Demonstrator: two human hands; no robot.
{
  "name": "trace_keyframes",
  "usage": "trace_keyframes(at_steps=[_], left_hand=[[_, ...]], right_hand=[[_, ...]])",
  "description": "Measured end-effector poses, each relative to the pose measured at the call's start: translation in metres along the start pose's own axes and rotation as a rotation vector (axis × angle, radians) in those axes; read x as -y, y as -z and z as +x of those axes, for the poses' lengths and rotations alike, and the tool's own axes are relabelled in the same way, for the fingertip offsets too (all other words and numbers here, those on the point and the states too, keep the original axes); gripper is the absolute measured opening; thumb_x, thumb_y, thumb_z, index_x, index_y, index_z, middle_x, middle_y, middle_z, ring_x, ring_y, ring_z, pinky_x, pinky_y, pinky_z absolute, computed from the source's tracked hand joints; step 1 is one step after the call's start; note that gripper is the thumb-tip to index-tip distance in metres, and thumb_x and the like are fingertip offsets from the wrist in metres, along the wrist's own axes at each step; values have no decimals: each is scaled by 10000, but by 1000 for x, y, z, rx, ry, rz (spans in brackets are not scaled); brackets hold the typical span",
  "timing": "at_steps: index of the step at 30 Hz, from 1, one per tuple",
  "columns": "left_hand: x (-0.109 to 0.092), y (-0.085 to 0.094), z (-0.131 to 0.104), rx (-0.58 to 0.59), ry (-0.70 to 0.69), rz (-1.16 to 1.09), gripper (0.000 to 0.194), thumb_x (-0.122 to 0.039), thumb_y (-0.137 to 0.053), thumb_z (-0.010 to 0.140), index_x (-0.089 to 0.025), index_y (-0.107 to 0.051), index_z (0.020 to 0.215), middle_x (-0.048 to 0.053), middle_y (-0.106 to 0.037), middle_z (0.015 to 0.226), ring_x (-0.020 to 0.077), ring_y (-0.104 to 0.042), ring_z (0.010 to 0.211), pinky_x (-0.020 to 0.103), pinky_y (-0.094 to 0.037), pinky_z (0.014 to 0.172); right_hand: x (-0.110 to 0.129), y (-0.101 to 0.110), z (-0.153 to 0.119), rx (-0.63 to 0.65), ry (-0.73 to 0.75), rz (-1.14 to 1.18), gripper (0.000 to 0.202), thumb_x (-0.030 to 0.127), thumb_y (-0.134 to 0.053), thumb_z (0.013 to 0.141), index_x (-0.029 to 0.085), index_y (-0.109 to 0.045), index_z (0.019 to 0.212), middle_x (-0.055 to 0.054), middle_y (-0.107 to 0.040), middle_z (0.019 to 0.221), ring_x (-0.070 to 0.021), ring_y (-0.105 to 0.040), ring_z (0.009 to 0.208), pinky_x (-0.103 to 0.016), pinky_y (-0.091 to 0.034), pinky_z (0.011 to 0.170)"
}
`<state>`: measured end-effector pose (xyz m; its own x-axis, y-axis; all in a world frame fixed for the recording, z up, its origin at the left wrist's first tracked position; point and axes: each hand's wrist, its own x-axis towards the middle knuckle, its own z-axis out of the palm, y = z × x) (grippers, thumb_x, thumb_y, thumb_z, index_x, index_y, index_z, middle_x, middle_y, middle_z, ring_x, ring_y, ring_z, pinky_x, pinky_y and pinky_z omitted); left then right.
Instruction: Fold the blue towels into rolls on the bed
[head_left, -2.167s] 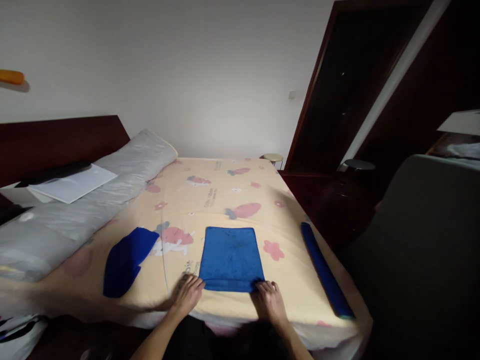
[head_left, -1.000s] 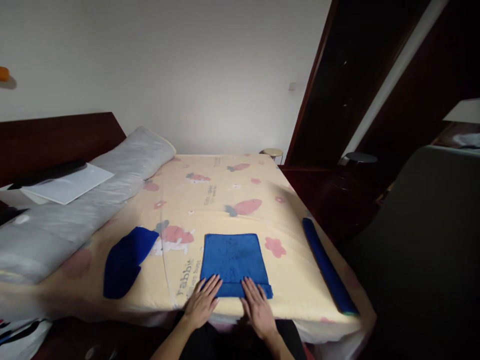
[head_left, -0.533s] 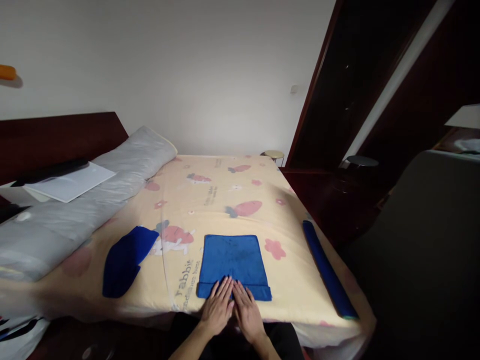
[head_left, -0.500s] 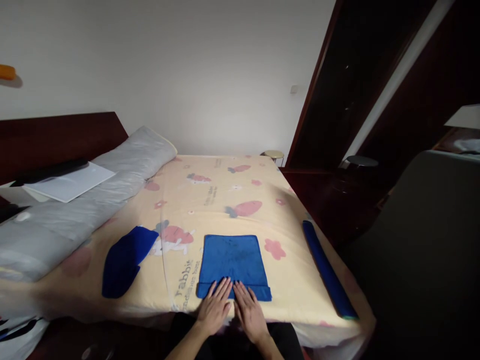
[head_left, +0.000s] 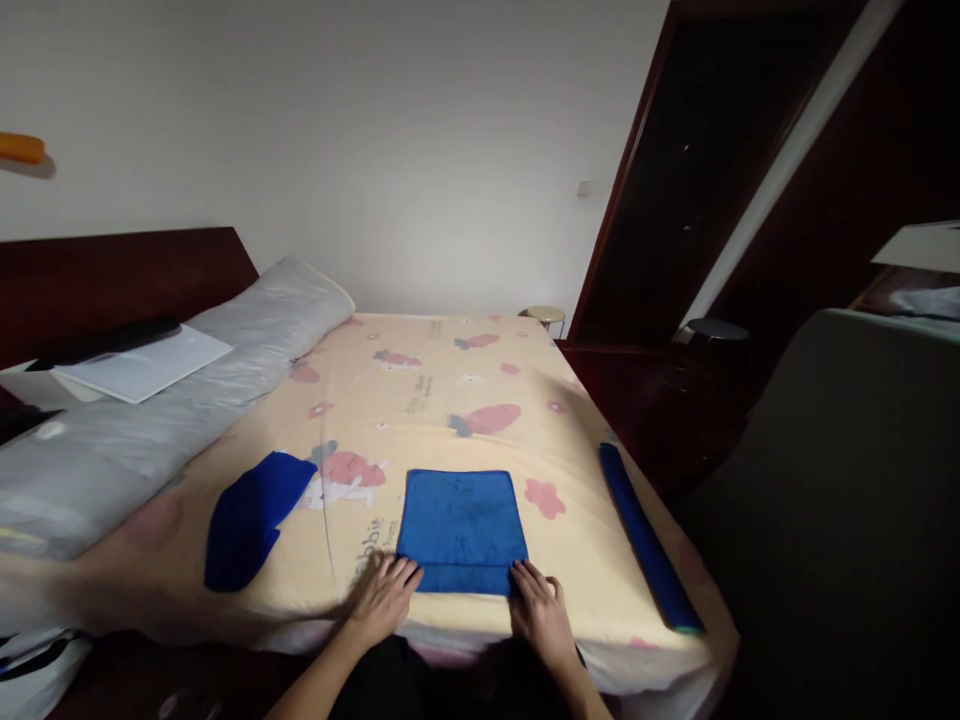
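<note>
A blue cloth [head_left: 461, 515] lies flat near the front edge of the bed, with a narrow strip folded over along its near side. My left hand [head_left: 384, 598] has its fingers curled on the left end of that strip. At the right end, my right hand [head_left: 541, 608] grips the strip in the same way, thumb partly hidden. To the left lies a crumpled darker blue cloth [head_left: 255, 520]. Off to the right is a long, narrow blue roll or folded cloth [head_left: 649, 540], apart from both hands.
A bed sheet [head_left: 450, 440] with carrot and rabbit prints covers the bed. Along the headboard [head_left: 127, 270] lies grey bedding [head_left: 270, 310] with a white sheet or folder [head_left: 146, 362] on it. A dark grey chair back [head_left: 840, 480] stands at the right, and a stool [head_left: 546, 314] beyond the bed.
My hands have moved apart from the middle of the folded strip to its two ends. The fingers, flat before, are now curled at the cloth's edges.
</note>
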<state>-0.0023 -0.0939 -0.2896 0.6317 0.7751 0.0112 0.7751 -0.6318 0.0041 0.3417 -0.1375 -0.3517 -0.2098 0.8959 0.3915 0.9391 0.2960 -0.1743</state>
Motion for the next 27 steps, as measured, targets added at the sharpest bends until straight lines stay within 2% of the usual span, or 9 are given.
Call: trace_keyframes(at_steps=[3, 6, 11, 13, 16, 19, 22, 25, 27], left_hand=[[0, 14, 6, 27, 76, -49, 433, -87, -450, 880, -221, -627, 1252, 84, -679, 1188, 248, -592, 1144, 442, -369, 1086], [4, 30, 13, 57, 142, -166, 330, -64, -465, 840, -226, -690, 1018, 58, -693, 1061, 239, -601, 1092, 402, -382, 1063], [12, 38, 20, 114, 230, -242, 246, -124, -565, 763, -254, -706, 918, 15, -732, 1004, 228, -642, 1028, 336, -445, 962], [14, 36, 22, 144, 268, -251, 249, -149, -570, 766, -260, -712, 938, 15, -747, 992, 227, -663, 1005, 326, -468, 919], [12, 32, 28, 156, 325, -242, 279, -158, -535, 798, -237, -713, 997, 60, -756, 987, 257, -679, 998, 373, -482, 908], [-5, 27, 41, 134, 315, -247, 317, -132, -509, 802, -209, -701, 1042, 99, -747, 1044, 285, -658, 1073, 449, -442, 995], [-35, 16, 60, 92, 265, -281, 405, -112, -485, 808, -216, -657, 1159, 96, -701, 1215, 266, -596, 1202, 456, -381, 1088], [-58, 6, 75, 63, 243, -311, 439, -103, -442, 836, -223, -625, 1216, 86, -674, 1272, 237, -579, 1229, 417, -387, 1100], [-59, 3, 76, 43, 237, -320, 402, -107, -404, 874, -240, -639, 1172, 67, -687, 1226, 218, -594, 1194, 376, -415, 1069]], right_hand=[[0, 17, 16, 30, -61, 20, 391, 111, -496, 831, 225, -692, 1150, -97, -635, 1333, -253, -556, 1236, -431, -356, 1007], [1, 33, 32, 141, -120, 65, 281, 151, -521, 828, 237, -712, 1016, -80, -683, 1186, -253, -586, 1132, -427, -358, 988], [-3, 32, 48, 234, -169, 67, 238, 180, -470, 839, 230, -692, 770, -61, -720, 896, -231, -634, 938, -369, -406, 854], [-5, 25, 51, 245, -197, 46, 245, 203, -462, 829, 236, -699, 777, -55, -723, 851, -236, -645, 901, -362, -416, 820], [-1, 20, 54, 215, -233, -1, 279, 204, -469, 807, 233, -726, 913, -83, -726, 893, -265, -641, 922, -390, -422, 838], [25, 15, 58, 167, -243, -34, 364, 120, -474, 783, 195, -719, 1041, -137, -709, 992, -297, -618, 983, -436, -400, 915], [67, 5, 64, 126, -173, 9, 380, 67, -483, 777, 216, -699, 1053, -105, -690, 1043, -286, -594, 1036, -431, -374, 973], [99, -6, 68, 78, -100, 108, 314, 75, -488, 824, 246, -677, 1008, -50, -686, 961, -249, -604, 962, -391, -404, 902], [101, -8, 68, 60, -90, 132, 260, 109, -491, 862, 251, -667, 989, -35, -680, 934, -239, -607, 926, -376, -414, 852]])
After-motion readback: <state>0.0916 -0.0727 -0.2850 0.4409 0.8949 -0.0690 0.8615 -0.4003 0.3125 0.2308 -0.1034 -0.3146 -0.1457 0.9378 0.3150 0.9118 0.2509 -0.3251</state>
